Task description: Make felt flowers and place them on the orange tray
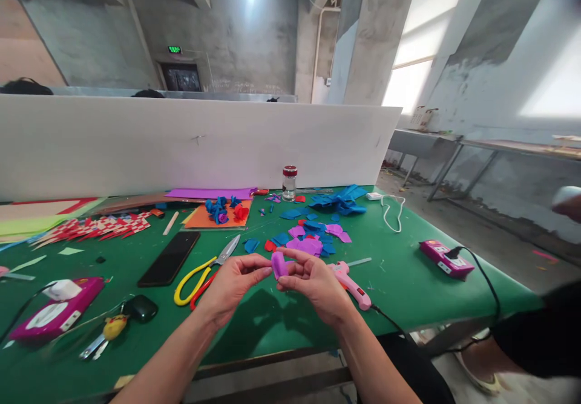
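Between the fingertips of both hands is a curled purple paper petal (279,265), held above the green table. My left hand (236,280) pinches its left edge with thumb and forefinger. On the other side, my right hand (313,280) grips it between thumb and fingers. Just beyond lie purple paper pieces (308,246) mixed with blue paper pieces (282,239) and a few red ones. Scissors (206,271) with yellow and red handles rest beside my left hand. A pink glue gun (351,284), partly behind my right hand, lies with a glue stick at its rear.
A black phone (169,259), keys with a yellow charm (113,327) and a purple power strip (61,310) lie left. Another power strip (447,259) sits right. A red-lidded jar (289,182) stands before the white board (195,144). Someone's leg (521,331) shows at right.
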### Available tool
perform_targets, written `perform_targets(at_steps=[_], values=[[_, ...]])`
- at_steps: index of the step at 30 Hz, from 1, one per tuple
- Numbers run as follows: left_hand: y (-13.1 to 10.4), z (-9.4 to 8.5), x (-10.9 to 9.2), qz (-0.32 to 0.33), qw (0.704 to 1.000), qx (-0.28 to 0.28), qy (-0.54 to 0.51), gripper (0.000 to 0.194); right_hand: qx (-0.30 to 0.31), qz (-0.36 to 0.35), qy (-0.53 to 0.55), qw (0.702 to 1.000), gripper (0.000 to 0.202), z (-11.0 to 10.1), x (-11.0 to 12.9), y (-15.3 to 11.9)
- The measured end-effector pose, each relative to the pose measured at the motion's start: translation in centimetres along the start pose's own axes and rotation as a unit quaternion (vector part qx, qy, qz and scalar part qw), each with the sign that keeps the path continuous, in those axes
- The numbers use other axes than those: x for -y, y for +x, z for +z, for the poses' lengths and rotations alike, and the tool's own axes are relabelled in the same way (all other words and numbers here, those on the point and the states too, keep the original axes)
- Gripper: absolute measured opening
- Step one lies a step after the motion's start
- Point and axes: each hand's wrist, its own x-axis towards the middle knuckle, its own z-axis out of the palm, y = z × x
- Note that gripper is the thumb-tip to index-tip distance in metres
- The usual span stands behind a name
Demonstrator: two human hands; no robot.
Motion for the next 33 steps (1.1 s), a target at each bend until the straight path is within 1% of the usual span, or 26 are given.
perform_targets(at_steps=[5,11,15,19,22,25,29,33], values=[[-0.1,0.2,-0.2,0.003,1.000,0.007,-0.002,0.014,0.007,0.003,-0.014,1.000,0.062,0.0,-0.1,0.0],[-0.2,0.3,0.2,0.001,1.000,0.018,-0.002,0.013,0.004,0.008,-0.027,1.000,0.064,0.0,0.0,-0.1],[-0.1,0.5,0.3,0.000,1.000,0.010,-0.005,0.011,0.003,0.012,-0.035,0.999,0.062,0.0,0.0,-0.1],[-0.1,0.8,0.4,-0.013,1.000,-0.003,-0.018,0.014,0.000,0.000,-0.043,0.999,0.058,-0.1,-0.2,0.0],[-0.1,1.0,0.6,-0.026,0.999,-0.026,-0.038,0.019,-0.008,-0.006,-0.042,0.999,0.057,-0.1,-0.4,0.1],[0.0,1.2,0.9,-0.019,0.996,-0.060,-0.070,0.023,-0.020,0.000,-0.035,0.999,0.051,0.3,-0.5,0.2],[0.2,1.5,1.2,0.000,0.989,-0.097,-0.108,0.021,-0.071,-0.024,-0.029,0.997,0.034,0.9,-0.7,0.4],[0.1,1.8,1.4,0.005,0.985,-0.117,-0.129,0.020,-0.102,-0.053,-0.046,0.992,0.027,1.5,-0.7,0.5]])
